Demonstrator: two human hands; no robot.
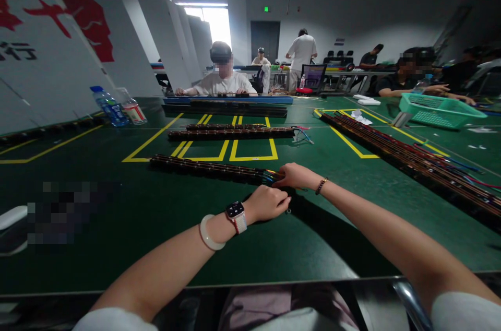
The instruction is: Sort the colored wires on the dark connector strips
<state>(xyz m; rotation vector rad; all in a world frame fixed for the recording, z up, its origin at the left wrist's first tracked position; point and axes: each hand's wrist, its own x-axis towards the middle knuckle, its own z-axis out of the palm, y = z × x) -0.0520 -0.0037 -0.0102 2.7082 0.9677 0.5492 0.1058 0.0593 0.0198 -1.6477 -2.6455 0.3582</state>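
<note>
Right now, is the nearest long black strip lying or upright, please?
Lying: the strip stretches along the green tabletop, right hand at its end.

Left arm (166, 266) first, and it's well dressed at the wrist: a square, dark-faced watch (235, 210), pale marks lit on its screen, on a light, woven-looking band (241, 223) with a flash of red! Just behind it, a thick, smooth, milky-white bangle (207, 234), catching the light. Over to the right arm (376, 221): one slim string of small dark beads (321, 186), neat and simple. Pale short sleeves (464, 311) on both sides, and down low, dusty mauve-pink cloth (256, 306) across the lap!
</note>
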